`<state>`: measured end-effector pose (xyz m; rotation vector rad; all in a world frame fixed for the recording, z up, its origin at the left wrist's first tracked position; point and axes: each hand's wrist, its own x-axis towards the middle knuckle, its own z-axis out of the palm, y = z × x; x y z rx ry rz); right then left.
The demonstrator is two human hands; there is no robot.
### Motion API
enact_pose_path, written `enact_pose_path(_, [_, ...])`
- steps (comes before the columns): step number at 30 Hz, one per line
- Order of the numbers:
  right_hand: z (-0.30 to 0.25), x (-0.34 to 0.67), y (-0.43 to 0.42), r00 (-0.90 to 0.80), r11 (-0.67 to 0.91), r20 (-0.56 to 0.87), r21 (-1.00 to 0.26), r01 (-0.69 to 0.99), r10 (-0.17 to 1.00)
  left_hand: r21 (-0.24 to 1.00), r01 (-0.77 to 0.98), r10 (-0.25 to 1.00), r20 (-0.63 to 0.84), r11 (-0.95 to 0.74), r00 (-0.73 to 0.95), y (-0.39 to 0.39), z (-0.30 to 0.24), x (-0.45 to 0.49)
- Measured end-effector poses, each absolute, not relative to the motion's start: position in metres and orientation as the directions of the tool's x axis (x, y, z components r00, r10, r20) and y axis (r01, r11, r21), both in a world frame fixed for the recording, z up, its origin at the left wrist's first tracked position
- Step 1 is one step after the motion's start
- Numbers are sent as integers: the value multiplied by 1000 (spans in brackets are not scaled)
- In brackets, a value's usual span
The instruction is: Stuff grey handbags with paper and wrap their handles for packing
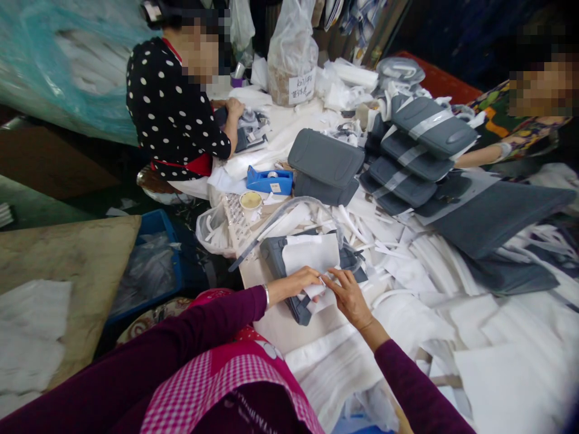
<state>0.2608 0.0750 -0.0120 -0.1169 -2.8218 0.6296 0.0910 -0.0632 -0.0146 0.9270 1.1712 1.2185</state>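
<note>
1. Just below the centre of the frame, a grey bag (274, 256) lies at a slant on the table (266, 319); a white sheet (312, 250) covers much of its upper face, perhaps to guard it from rubbing.
2. Near the bag's lower edge, the left hand (299, 282) bends fingers and thumb about a small white piece (313, 289), seemingly pinching it to keep it steady.
3. From the lower right, the right hand (353, 301) stretches its index finger to meet the left fingertips, its other fingers curled; I cannot tell whether it grips anything. That finger seems placed for fine work.
4. Above the bag, a blue tape dispenser (270, 188) stands near a cup (251, 202), probably put there for easy reach.
5. Right of centre towards the top, a stack of grey bags (423, 147) wears pale bands, likely to hold each one together. White sheets (506, 374) spread across the lower right.
6. Towards the upper left, a co-worker's hand (234, 107) rests by grey pieces; at the upper right, another person's forearm (482, 158) extends to the stack.
</note>
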Motion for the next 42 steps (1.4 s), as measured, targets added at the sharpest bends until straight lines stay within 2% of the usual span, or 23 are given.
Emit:
enact_pose_path(5, [-11, 271, 74, -954, 904, 246, -425, 56, 174, 875, -374, 948, -317, 307, 37, -45, -19, 100])
enact_pose_path(8, [-12, 272, 69, -934, 880, 268, -467, 87, 235, 841, -394, 922, -385, 370, 44, -41, -22, 104])
enact_pose_path(12, [-10, 266, 53, -880, 817, 292, -552, 165, 374, 859, -360, 921, -389, 365, 7, -42, -21, 108])
enact_pose_path(14, [-3, 265, 41, -814, 746, 293, -623, 234, 501, 867, -342, 917, -397, 362, -38, -41, -16, 109])
enact_pose_path(17, [13, 286, 18, -557, 517, 268, -778, 355, 786, 886, -276, 909, -409, 373, -84, -38, -13, 109])
enact_pose_path(19, [23, 321, -6, -257, 285, 192, -871, 400, 947, 897, -229, 912, -404, 378, -74, -35, -14, 109])
enact_pose_path(20, [26, 344, -22, -70, 156, 139, -901, 405, 988, 901, -209, 913, -402, 381, -70, -33, -16, 109])
enact_pose_path(21, [27, 369, -42, 129, 27, 83, -920, 390, 988, 904, -190, 914, -401, 382, -68, -31, -19, 110])
enact_pose_path(23, [26, 418, -90, 500, -210, -30, -928, 308, 865, 909, -160, 915, -398, 385, -62, -27, -25, 111])
enact_pose_path(24, [24, 439, -117, 632, -311, -90, -917, 249, 770, 911, -149, 916, -396, 385, -56, -25, -28, 112])
enact_pose_path(26, [19, 467, -168, 764, -462, -203, -876, 138, 612, 914, -139, 920, -389, 380, -42, -22, -31, 114])
enact_pose_path(28, [14, 477, -209, 788, -549, -299, -834, 59, 538, 918, -143, 925, -378, 370, -33, -22, -31, 116])
enact_pose_path(33, [-1, 456, -244, 737, -587, -431, -808, -57, 521, 924, -164, 931, -360, 346, -64, -25, -24, 119])
enact_pose_path(42, [-16, 440, -229, 828, -486, -352, -867, -112, 437, 925, -180, 926, -357, 334, -119, -27, -21, 124])
